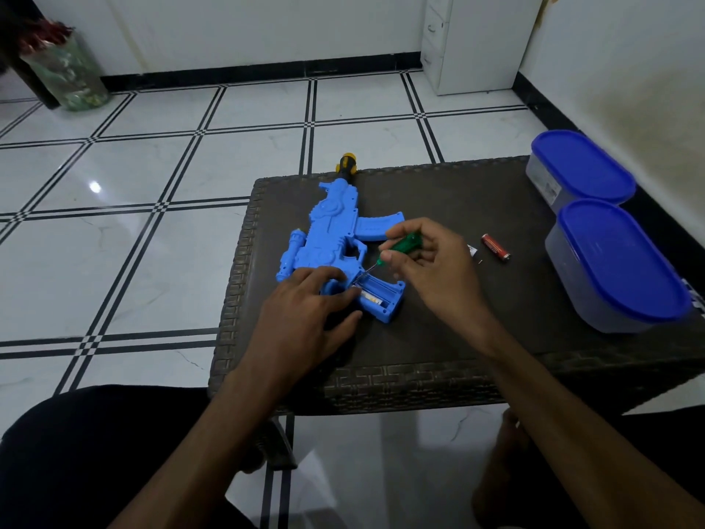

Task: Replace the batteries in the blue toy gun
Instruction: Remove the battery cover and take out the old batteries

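Note:
The blue toy gun [332, 227] lies flat on the dark wicker table [457, 337], yellow muzzle pointing away. Its battery compartment [381, 297] in the stock is uncovered, with a battery visible inside. My left hand [305, 311] presses down on the gun beside the compartment. My right hand [427, 257] grips a green-handled screwdriver [404, 244], whose metal tip reaches into the compartment's far end. A red battery [495, 248] lies on the table to the right, with a small screw [480, 261] and another partly hidden battery [472, 250] near it.
Two clear containers with blue lids [580, 166] [618, 261] stand at the table's right side. A white cabinet [473, 40] stands at the far wall, and a glass vase [68, 70] sits at the far left on the tiled floor. My dark-clothed legs are below.

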Motion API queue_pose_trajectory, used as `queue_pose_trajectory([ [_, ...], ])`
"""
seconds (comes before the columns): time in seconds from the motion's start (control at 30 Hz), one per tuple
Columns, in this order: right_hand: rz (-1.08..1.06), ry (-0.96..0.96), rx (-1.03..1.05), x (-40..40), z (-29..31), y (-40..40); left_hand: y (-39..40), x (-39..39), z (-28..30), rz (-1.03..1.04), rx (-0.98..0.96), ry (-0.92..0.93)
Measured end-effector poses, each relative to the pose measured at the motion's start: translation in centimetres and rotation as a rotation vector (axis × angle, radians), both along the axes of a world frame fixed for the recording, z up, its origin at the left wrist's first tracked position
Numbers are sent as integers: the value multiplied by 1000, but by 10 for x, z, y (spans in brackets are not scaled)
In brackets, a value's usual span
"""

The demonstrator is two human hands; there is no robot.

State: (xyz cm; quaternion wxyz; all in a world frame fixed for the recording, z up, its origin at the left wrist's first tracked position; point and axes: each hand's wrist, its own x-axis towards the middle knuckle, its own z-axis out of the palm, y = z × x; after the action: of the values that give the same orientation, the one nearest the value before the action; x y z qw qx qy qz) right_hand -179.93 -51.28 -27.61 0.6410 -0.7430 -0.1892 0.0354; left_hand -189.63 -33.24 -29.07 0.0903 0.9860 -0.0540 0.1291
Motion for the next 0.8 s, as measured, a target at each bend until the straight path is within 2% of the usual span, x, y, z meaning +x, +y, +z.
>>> queue_pose_trajectory([
  [0.1, 21, 103, 120, 6, 0, 3, 1, -1, -2, -3, 14, -10],
  [0.27, 177, 116, 41, 13, 3, 12, 1, -1, -3, -15, 26, 12],
  [0.6, 54, 221, 54, 22, 3, 36, 0, -3, -3, -7, 39, 2],
  [0.8, 61, 234, 50, 28, 2, 38, -1, -4, -3, -26, 55, -5],
])
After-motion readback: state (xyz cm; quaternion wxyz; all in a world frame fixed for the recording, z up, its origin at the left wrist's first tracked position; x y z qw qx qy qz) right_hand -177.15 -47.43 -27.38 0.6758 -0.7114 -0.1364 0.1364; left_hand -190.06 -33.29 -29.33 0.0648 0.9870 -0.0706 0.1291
